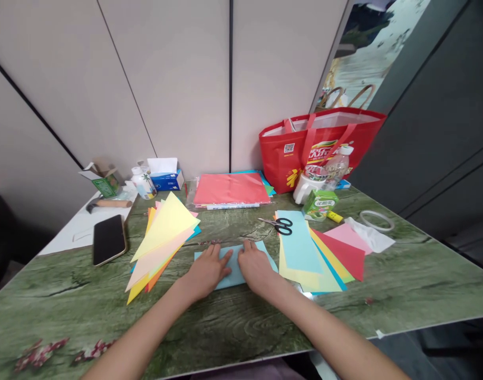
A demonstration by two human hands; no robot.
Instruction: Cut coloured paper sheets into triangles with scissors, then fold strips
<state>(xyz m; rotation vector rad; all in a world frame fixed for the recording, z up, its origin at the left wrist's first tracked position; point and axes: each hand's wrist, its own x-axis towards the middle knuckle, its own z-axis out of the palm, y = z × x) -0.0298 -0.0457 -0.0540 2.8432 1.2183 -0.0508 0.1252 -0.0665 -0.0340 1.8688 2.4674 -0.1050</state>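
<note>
A sheet of light blue paper (pixel 235 272) lies on the table in front of me, with a folded-over layer and its right corner slightly raised. My left hand (pixel 210 270) rests on its left part, palm down, thumb and fingers apart. Over the paper's upper right part is my right hand (pixel 257 266), its fingers bent close together and pressed at the far edge. Fanned coloured paper (pixel 162 243) lies left of my hands. To the right is another fan of paper strips (pixel 300 248), with black-handled scissors (pixel 279 225) on top.
A phone (pixel 109 240) and a hammer (pixel 109 203) lie at left. Behind are a tissue box (pixel 166 179), a packet of red paper (pixel 231 189) and a red bag (pixel 277 158). A white mug (pixel 306 187), green box (pixel 320 205) and tape roll (pixel 376 220) stand right.
</note>
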